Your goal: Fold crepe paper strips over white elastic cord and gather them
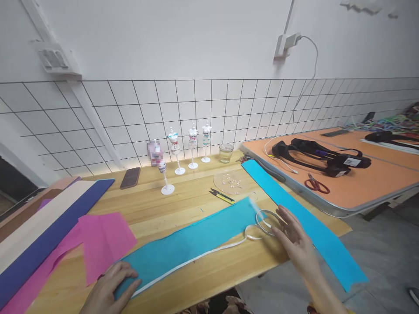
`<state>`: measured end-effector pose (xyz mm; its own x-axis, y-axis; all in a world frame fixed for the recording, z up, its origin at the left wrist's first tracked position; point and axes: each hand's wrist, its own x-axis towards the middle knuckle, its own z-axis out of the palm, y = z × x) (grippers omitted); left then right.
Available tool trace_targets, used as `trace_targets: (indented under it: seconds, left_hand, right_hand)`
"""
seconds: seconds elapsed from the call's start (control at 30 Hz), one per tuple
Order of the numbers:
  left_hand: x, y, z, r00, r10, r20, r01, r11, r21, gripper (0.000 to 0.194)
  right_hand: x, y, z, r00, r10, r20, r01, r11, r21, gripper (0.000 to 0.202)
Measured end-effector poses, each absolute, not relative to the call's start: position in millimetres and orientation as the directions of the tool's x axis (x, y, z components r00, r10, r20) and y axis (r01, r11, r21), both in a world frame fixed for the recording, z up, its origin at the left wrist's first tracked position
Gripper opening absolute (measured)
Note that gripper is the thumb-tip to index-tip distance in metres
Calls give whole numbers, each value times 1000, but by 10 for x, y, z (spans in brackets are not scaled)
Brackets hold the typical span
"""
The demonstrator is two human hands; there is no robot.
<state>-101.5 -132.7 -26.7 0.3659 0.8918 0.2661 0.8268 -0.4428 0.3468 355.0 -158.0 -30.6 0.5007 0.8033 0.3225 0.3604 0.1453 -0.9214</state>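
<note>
A: Where's the blue strip (193, 240)?
B: Lower centre of the frame, slanting across the table (183, 205), L end under the left hand (113, 283).
A: Why there?
B: Prob. to pin it flat so it can't slide. Fingers a bit spread, thumb apart, palm down; pressing, not gripping.
A: And the right hand (296, 244)?
B: Right of centre, half curled, thumb + fingers lightly round the edge of a roll (258, 221). Looks tilted up, prob. so the white tape (209, 251) can feed off it. Tape runs along the strip's near edge, then loops slack by the roll.
A: Containers?
B: Clear dish (218, 181), just above centre-right, w/ small pale bits (233, 182); too tiny to ID. Glass (225, 154) behind it, part-full of clear liquid.
A: Snips (222, 196)?
B: Just below the dish, nr the strip's far edge; prob. kept w/in easy reach.
</note>
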Motion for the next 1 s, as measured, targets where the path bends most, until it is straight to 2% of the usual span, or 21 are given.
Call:
trace_targets:
  seconds: [0.03,0.1,0.2,0.27,0.33,0.43,0.57,0.83,1.0]
  left_hand:
    - [-1015,-1324,-275,368,889,272,825,-447,344,23]
    - [-1017,-1321,-289,369,882,292,823,-456,339,23]
    - [-1027,-1320,-309,370,869,329,818,-472,328,24]
    - [-1034,-1319,-317,373,859,350,815,-484,319,24]
    - [-1038,-1316,-319,381,850,365,811,-496,310,23]
    - [-1034,-1310,-315,390,835,388,805,-514,297,23]
    - [-1023,-1305,-314,385,829,405,805,-516,293,23]
    - [-1035,-1315,-310,378,854,357,805,-494,328,24]
    - [-1047,-1308,-329,367,867,337,812,-476,338,24]
  right_hand:
    - [3577,-1593,-300,533,779,331,402,111,-909,46]
    - [3631,-1618,-290,621,734,275,374,31,-927,38]
    - [3690,-1655,-284,690,723,27,110,-68,-992,33]
    - [3714,-1673,-288,671,732,-120,-104,-67,-992,32]
    - [3735,-1683,-295,628,749,-212,-270,-47,-962,32]
    - [3781,-1690,-312,561,773,-296,-413,-49,-910,31]
    - [3844,-1693,-338,476,817,-327,-495,-59,-867,30]
    - [3806,-1692,-329,437,855,-279,-524,-10,-851,24]
    - [3772,-1720,-285,424,873,-242,-535,26,-845,32]
